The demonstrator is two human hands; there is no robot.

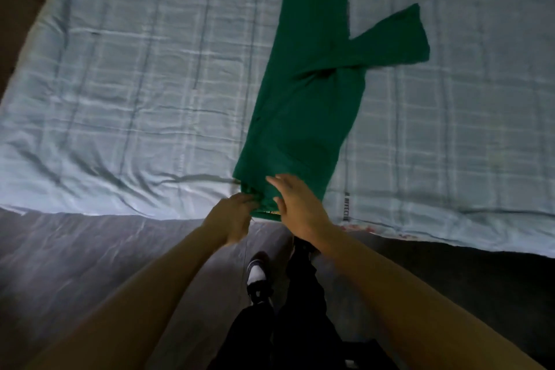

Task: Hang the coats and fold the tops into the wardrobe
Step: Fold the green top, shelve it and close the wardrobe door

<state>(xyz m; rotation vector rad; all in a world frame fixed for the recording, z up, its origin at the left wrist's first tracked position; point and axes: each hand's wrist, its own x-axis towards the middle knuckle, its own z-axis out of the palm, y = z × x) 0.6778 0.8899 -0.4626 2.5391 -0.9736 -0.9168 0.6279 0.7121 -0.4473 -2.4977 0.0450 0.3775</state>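
A green top [306, 93] lies on the bed, folded lengthwise into a long strip, with one sleeve [396, 39] sticking out to the right. Its near end lies at the bed's front edge. My left hand [234, 216] grips that near end at its left corner, fingers closed on the cloth. My right hand [295, 204] rests over the same end, fingers spread, palm down on the fabric. No wardrobe or coat is in view.
The bed is covered by a pale blue checked quilt [135, 84], whose front edge runs across the middle of the view. Below it is a grey floor [75, 264], where my legs and a black-and-white shoe [258, 276] stand.
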